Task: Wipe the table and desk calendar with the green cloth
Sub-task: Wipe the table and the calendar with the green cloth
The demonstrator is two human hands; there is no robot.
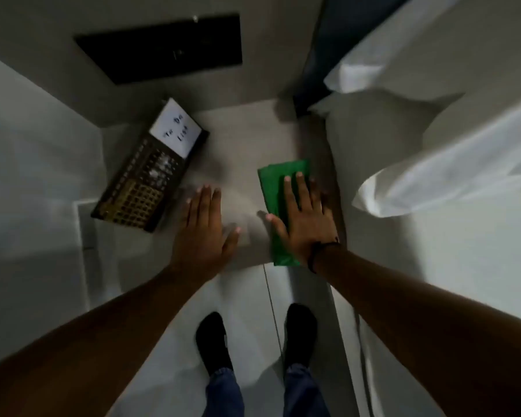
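A folded green cloth (272, 188) lies on the right side of the small pale table (238, 152). My right hand (304, 218) presses flat on top of it, fingers spread, near the table's right edge. My left hand (203, 227) rests flat and open on the bare tabletop to the left of the cloth, holding nothing. The desk calendar (146, 179), dark with a gold grid and a white "To Do List" card at its top, lies at the table's left side, just beyond my left fingertips.
A bed with white sheets and a pillow (433, 139) borders the table on the right. A dark panel (163, 46) hangs on the wall behind. A pale wall stands at left. My two feet (253, 335) are on the tiled floor below the table's front edge.
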